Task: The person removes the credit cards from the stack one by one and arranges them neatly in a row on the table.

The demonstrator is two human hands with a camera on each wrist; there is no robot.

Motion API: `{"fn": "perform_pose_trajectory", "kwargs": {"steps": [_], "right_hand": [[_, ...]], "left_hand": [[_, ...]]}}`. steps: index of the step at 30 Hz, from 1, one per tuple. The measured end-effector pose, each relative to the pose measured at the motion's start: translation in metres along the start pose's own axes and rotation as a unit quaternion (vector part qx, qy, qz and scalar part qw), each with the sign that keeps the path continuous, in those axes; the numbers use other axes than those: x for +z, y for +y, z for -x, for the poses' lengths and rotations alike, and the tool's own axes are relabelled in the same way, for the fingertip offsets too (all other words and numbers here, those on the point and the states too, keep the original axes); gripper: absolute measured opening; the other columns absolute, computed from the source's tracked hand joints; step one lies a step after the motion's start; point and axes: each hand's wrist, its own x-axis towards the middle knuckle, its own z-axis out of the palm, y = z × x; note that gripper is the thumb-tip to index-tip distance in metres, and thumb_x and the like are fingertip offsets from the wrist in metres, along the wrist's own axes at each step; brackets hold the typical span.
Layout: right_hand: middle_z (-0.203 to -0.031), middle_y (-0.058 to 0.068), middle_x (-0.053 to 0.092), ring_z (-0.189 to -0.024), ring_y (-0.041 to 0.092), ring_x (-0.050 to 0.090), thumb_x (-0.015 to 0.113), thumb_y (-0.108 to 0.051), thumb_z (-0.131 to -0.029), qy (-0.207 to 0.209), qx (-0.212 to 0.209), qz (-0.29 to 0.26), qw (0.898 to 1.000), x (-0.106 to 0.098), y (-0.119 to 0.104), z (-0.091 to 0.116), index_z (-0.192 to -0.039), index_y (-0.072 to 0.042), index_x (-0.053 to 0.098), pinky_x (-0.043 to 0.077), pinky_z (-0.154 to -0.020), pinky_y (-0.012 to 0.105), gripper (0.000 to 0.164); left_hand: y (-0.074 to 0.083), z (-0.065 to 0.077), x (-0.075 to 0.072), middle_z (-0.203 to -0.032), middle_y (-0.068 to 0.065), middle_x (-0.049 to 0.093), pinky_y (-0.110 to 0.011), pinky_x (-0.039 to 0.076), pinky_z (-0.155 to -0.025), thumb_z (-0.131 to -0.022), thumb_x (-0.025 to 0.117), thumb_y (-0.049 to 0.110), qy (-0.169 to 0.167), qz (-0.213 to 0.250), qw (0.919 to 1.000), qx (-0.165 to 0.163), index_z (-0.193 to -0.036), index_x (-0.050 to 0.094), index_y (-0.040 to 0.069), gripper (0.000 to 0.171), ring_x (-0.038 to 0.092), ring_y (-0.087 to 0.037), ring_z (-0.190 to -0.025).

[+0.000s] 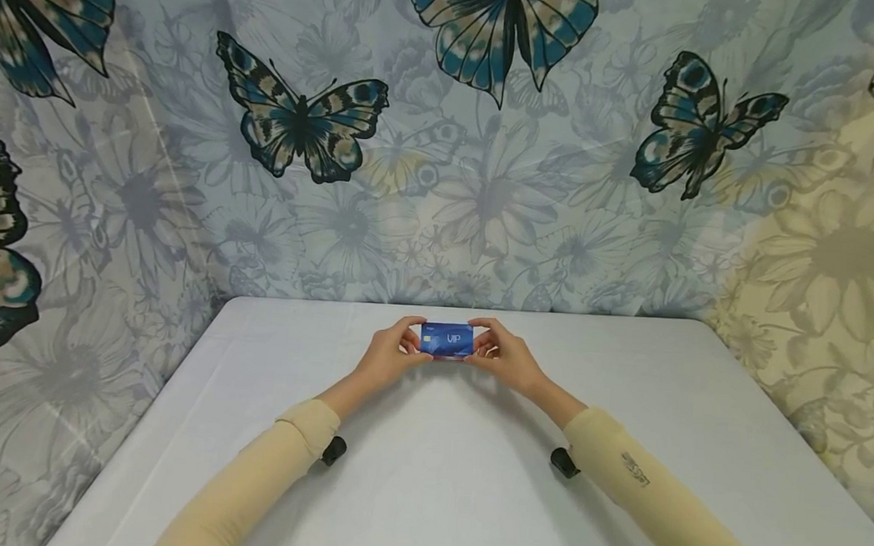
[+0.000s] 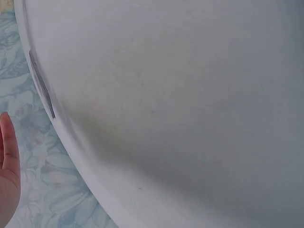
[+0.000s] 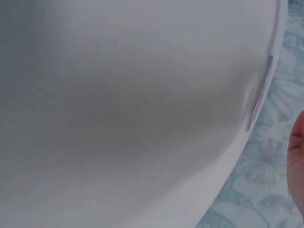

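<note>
White tabletop (image 1: 439, 482) is filling a big chunk of what we're looking at, with two cream sleeves (image 1: 252, 470) stretching across it. The left hand (image 1: 385, 354) and right hand (image 1: 513, 360) are each pinching a short end of the blue VIP card (image 1: 447, 339), so it's sitting right between them over by the far edge, long axis running left to right. Neither hand is looking nearer, honestly. The wrist views are missing the grip, and we're only guessing at that thin strip (image 3: 259, 95) lying along the table edge.
</note>
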Motion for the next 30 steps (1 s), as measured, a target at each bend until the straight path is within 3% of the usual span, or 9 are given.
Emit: {"fn": "perform_pose_trajectory", "kwargs": {"steps": [16, 24, 30], "right_hand": [[-0.084, 0.001, 0.064, -0.072, 0.014, 0.055, 0.076, -0.015, -0.076, 0.007, -0.020, -0.028, 0.999, 0.010, -0.024, 0.024, -0.129, -0.014, 0.048, 0.048, -0.067, 0.029, 0.059], [-0.090, 0.010, 0.065, -0.077, 0.022, 0.058, 0.072, -0.010, -0.079, -0.038, -0.009, -0.041, 0.998, 0.014, -0.051, 0.035, -0.130, -0.011, 0.047, 0.050, -0.067, 0.032, 0.057], [-0.090, 0.002, 0.066, -0.076, 0.012, 0.058, 0.072, -0.012, -0.079, -0.065, -0.031, -0.052, 0.996, 0.024, -0.045, 0.036, -0.129, -0.007, 0.048, 0.050, -0.066, 0.028, 0.055]], "left_hand": [[0.014, 0.035, -0.015, -0.081, 0.001, 0.059, -0.023, 0.048, -0.063, -0.073, 0.078, 0.014, 0.006, 0.035, 0.9994, 0.003, -0.127, 0.051, 0.010, 0.060, 0.055, -0.009, -0.071], [0.011, 0.056, -0.023, -0.079, 0.003, 0.059, -0.022, 0.049, -0.065, -0.072, 0.079, 0.017, -0.008, 0.024, 0.9996, -0.013, -0.126, 0.052, 0.012, 0.061, 0.056, -0.008, -0.070], [0.008, 0.071, -0.034, -0.079, 0.004, 0.059, -0.022, 0.050, -0.065, -0.071, 0.080, 0.017, -0.020, 0.022, 0.9994, -0.017, -0.124, 0.053, 0.010, 0.060, 0.057, -0.008, -0.071]]}}
